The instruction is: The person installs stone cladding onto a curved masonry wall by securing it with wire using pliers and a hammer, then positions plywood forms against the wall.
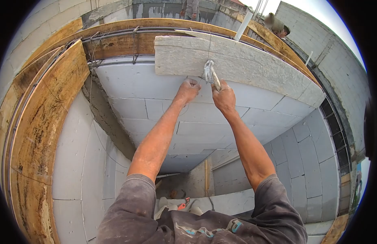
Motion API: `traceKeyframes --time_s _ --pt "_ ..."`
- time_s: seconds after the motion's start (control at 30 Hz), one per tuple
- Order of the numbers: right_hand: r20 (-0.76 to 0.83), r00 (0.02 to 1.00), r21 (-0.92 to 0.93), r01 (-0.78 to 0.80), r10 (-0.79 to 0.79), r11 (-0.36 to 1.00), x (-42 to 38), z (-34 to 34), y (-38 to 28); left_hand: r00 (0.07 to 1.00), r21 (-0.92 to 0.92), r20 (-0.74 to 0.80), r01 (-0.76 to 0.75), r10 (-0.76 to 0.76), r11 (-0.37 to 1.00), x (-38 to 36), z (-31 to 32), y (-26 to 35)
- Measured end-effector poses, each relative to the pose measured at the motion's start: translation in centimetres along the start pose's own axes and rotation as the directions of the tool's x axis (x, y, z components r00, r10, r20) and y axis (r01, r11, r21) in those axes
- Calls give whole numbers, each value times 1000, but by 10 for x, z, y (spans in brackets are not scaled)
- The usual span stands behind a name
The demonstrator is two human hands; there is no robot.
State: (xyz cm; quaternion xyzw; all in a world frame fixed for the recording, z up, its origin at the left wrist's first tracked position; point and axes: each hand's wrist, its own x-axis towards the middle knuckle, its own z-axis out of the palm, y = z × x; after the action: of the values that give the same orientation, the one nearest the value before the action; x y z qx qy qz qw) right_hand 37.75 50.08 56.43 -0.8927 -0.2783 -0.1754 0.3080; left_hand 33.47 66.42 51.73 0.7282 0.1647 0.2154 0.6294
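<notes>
My right hand is wrapped round the handle of a hammer, whose pale, dusty head rests near the face of a grey-white board. Just left of it, my left hand has its fingers pinched together below the board's lower edge, by a thin wire; how firmly it grips the wire is hard to see. The board stands along the top of a wall of light blocks. Another thin wire hangs down across the board's face above the hammer.
Wooden boards with steel bars run along the wall tops at left and back. A white pipe stands behind the board. Two other people are at the back. Far below lies a floor with an orange object.
</notes>
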Motion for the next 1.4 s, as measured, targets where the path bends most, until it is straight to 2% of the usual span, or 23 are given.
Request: traceKeyframes --time_s 0.03,0.13,0.23,0.33,0.53,0.63,0.73,0.83,0.9,1.03,1.13,1.23,1.33,1.4 --pt "2 1000 -2 6 -6 1000 0 -1 0 996 141 -38 -74 80 987 1 0 2" --pt "7 1000 1 9 -9 1000 2 0 -1 987 242 -109 -89 118 966 -1 -3 14" --pt "-10 1000 54 -1 1 999 1 3 -2 988 348 -134 -31 83 937 4 -2 13" --pt "-62 998 98 -3 9 995 -1 3 -7 1000 453 -20 31 -24 891 15 -10 24" --pt "-59 998 -10 14 -14 1000 1 -7 -34 993 411 100 12 -58 912 23 -25 28" --pt "-19 999 -68 29 -31 997 1 -14 -38 981 486 146 40 -126 873 22 -29 39" --pt "34 998 -101 50 -47 994 -1 -17 -38 979 466 141 63 -144 882 13 -32 49" --pt "46 995 -95 89 -84 991 -5 -15 -35 977 484 178 16 -116 875 28 -31 32" --pt "61 994 -82 93 -88 992 -5 -12 -37 981 420 187 -32 -52 907 31 -29 23" --pt "22 998 -91 63 -61 994 -6 -10 -43 985 361 171 -30 -34 932 27 -29 23" --pt "-51 995 -115 82 -89 990 -2 -1 -43 997 258 49 43 -57 965 17 -20 21" --pt "-55 990 -152 121 -131 981 1 -1 -45 983 153 -57 -164 174 975 34 -6 -19" --pt "-42 984 -174 161 -171 971 6 -1 -38 986 290 -36 -145 162 946 40 -9 -21" --pt "-31 984 -186 168 -176 968 9 -3 -38 996 254 28 -90 86 963 30 -16 -7"
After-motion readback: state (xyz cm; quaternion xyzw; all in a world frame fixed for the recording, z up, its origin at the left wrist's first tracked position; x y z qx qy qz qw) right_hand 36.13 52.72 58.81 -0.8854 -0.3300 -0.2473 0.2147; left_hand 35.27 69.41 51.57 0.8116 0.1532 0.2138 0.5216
